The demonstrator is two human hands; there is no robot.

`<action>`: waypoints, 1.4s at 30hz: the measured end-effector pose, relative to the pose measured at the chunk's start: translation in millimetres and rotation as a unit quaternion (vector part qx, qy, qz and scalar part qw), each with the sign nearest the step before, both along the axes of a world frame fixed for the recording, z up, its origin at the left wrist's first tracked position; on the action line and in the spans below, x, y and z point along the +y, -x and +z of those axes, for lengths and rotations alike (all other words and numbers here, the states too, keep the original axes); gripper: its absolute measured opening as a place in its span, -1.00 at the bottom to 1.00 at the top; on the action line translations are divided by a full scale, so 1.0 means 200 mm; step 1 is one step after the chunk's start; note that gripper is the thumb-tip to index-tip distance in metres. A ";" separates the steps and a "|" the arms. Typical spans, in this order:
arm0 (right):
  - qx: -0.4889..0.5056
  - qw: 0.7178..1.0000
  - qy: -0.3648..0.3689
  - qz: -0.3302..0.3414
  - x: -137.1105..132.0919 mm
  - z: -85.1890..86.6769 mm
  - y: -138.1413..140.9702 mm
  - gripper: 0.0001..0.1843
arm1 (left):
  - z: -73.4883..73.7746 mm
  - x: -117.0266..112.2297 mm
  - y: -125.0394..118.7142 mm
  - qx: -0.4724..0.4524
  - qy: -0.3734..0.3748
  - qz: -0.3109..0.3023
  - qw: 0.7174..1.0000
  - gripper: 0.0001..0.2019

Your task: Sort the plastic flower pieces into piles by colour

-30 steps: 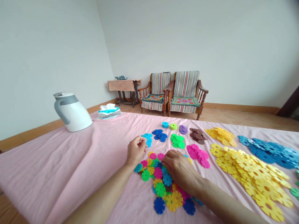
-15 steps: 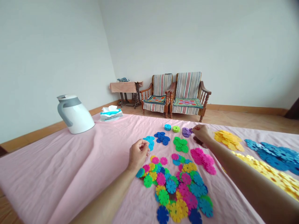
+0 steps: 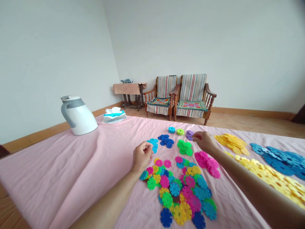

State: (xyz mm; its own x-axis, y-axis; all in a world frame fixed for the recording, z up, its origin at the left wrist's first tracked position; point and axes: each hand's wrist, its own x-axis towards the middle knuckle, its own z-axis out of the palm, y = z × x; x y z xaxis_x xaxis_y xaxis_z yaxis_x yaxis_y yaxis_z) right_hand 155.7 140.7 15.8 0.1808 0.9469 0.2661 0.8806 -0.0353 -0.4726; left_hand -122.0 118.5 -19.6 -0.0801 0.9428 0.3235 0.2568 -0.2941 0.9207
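Observation:
A mixed heap of coloured snowflake discs (image 3: 181, 190) lies on the pink cloth in front of me. Beyond it are small sorted piles: light blue (image 3: 153, 142), dark blue (image 3: 166, 140), green (image 3: 185, 147), purple (image 3: 190, 134) and pink (image 3: 206, 160). My left hand (image 3: 142, 155) is curled in a pinch beside the light blue pile, and what it holds is hidden. My right hand (image 3: 202, 140) reaches out next to the purple pile with fingers pinched together; I cannot make out anything between them.
A white jug (image 3: 78, 115) and a tissue pack (image 3: 114, 115) stand at the far left of the pink-covered table (image 3: 59, 171). Large yellow discs (image 3: 269, 173), a yellow pile (image 3: 230, 141) and blue discs (image 3: 278, 156) cover the right. Two striped armchairs (image 3: 181, 97) stand behind.
My right hand left the mixed heap, reached out to the purple pile, and has now drawn slightly back. The left hand has stayed by the light blue pile.

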 end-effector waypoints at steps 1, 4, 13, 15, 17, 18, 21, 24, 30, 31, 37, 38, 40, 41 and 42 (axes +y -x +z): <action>0.004 0.999 0.010 0.047 -0.07 0.01 0.04 -0.85 | 0.00 0.00 0.00 0.000 -0.001 0.002 1.000 -0.88; 0.017 0.984 0.042 0.175 -0.30 0.05 0.18 -0.82 | 0.01 -0.01 -0.01 -0.005 0.001 0.010 1.000 -0.88; 0.031 0.943 0.063 0.324 -0.67 0.01 0.39 -0.74 | 0.03 -0.02 -0.01 -0.001 0.000 0.014 1.000 -0.84; 0.033 0.944 0.065 0.321 -0.67 0.00 0.39 -0.76 | 0.03 -0.02 -0.01 -0.001 0.002 0.016 1.000 -0.84; 0.041 0.947 0.069 0.311 -0.67 -0.01 0.38 -0.79 | 0.03 -0.02 -0.01 -0.001 0.005 0.017 1.000 -0.84; 0.048 0.949 0.069 0.303 -0.67 -0.02 0.38 -0.80 | 0.03 -0.02 -0.01 0.000 0.006 0.017 1.000 -0.84; 0.064 0.956 0.068 0.279 -0.66 -0.03 0.37 -0.81 | 0.03 -0.01 -0.01 0.007 0.004 0.014 1.000 -0.84; 0.072 0.961 0.068 0.259 -0.66 -0.03 0.36 -0.83 | 0.02 -0.01 -0.01 0.010 0.000 0.014 1.000 -0.84; 0.121 0.958 0.099 0.242 -0.64 0.00 0.35 -0.92 | 0.02 -0.01 -0.01 0.015 0.003 0.013 1.000 -0.85; 0.124 0.959 0.101 0.236 -0.64 0.00 0.34 -0.94 | 0.02 -0.02 -0.01 0.017 0.002 0.013 1.000 -0.85; 0.123 0.961 0.098 0.227 -0.62 -0.02 0.33 -0.90 | 0.02 -0.04 -0.02 0.062 -0.044 -0.015 0.997 -0.91; 0.121 0.961 0.097 0.229 -0.62 -0.02 0.33 -0.89 | 0.02 -0.05 -0.02 0.074 -0.057 -0.020 0.995 -0.91; 0.116 0.961 0.095 0.232 -0.61 -0.03 0.32 -0.85 | 0.01 -0.05 -0.02 0.098 -0.073 -0.027 0.992 -0.91; 0.114 0.961 0.096 0.234 -0.61 -0.04 0.32 -0.83 | 0.01 -0.06 -0.02 0.109 -0.078 -0.028 0.991 -0.91; 0.113 0.960 0.099 0.237 -0.61 -0.04 0.31 -0.82 | 0.01 -0.06 -0.03 0.119 -0.080 -0.028 0.989 -0.90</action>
